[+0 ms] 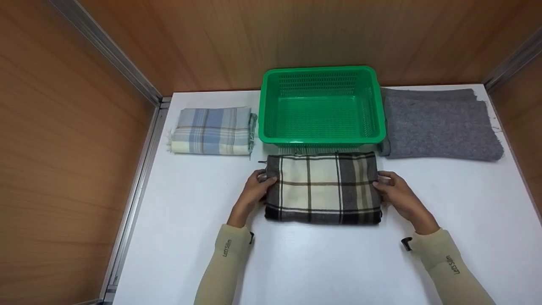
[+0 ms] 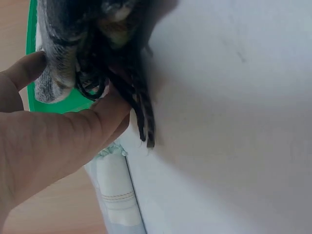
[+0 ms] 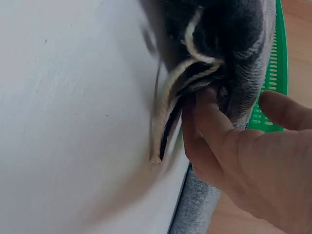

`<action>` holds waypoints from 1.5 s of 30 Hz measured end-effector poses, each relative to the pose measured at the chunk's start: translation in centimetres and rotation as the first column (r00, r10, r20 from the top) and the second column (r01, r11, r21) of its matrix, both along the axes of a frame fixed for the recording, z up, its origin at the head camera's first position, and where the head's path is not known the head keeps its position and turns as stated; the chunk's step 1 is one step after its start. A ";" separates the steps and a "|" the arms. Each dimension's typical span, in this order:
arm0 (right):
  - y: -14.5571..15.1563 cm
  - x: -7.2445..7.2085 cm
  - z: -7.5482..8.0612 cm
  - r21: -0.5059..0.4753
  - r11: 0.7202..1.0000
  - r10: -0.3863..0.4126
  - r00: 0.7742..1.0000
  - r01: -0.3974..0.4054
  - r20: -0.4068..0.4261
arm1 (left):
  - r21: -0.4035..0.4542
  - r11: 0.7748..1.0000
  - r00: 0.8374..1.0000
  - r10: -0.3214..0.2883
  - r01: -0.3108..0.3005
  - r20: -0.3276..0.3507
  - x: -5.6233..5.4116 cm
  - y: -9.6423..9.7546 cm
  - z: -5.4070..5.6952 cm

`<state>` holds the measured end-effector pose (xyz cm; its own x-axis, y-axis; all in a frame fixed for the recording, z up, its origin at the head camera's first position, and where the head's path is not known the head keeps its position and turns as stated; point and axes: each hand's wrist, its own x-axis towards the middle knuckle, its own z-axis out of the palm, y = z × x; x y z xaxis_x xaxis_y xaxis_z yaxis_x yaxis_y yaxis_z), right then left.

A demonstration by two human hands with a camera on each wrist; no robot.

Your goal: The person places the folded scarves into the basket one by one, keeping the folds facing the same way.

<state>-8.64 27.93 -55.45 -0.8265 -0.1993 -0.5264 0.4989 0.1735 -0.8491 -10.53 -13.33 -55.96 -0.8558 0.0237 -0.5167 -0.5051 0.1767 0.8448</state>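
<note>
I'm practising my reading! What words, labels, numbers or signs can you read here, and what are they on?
"Let's Slim": on the long beige fabric left sleeve, small, running lengthwise.
"Let's Slim": on the long beige fabric right sleeve, also small.
I see no writing on the green plastic basket, folded cream-and-dark plaid cloth, folded pale-blue plaid cloth or folded grey cloth.

Passable over tabletop (image 1: pixel 322 262), bottom centre; blocked mid-frame by dark plaid cloth (image 1: pixel 324 188), above by green basket (image 1: pixel 322 140), upper left by blue cloth (image 1: pixel 211 131), upper right by grey cloth (image 1: pixel 444 127).
</note>
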 end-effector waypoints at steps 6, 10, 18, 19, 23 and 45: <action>0.2 0.1 0.1 -0.070 0.997 -0.019 1.000 0.019 0.004 | 0.032 0.999 1.000 -0.007 0.006 0.006 -0.2 -0.2 -0.1; 0.2 0.3 0.1 -0.087 0.996 -0.036 0.999 0.036 0.002 | 0.053 0.999 1.000 0.012 -0.012 0.002 -0.2 -0.4 -0.1; 0.1 0.4 0.2 -0.098 0.992 -0.079 0.997 0.078 -0.012 | 0.068 0.997 0.999 0.039 -0.037 -0.028 0.0 -0.5 0.5; 0.1 0.4 0.3 -0.098 0.992 -0.081 0.997 0.079 -0.016 | 0.073 0.997 0.999 0.042 -0.040 -0.032 0.0 -0.5 0.6; 0.0 0.6 0.6 -0.089 0.992 -0.087 0.996 0.084 -0.034 | 0.087 0.995 0.998 0.051 -0.047 -0.047 0.2 -0.4 0.9; -0.3 2.6 2.1 -0.020 0.997 -0.076 0.993 0.075 -0.086 | 0.113 0.994 0.991 0.012 0.003 -0.130 2.0 0.3 1.9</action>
<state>-6.08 27.66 -53.34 -0.8819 -0.1428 -0.4493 0.4345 0.1238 -0.8921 -8.53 -13.01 -54.01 -0.9159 0.0711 -0.3950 -0.3900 0.0746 0.9178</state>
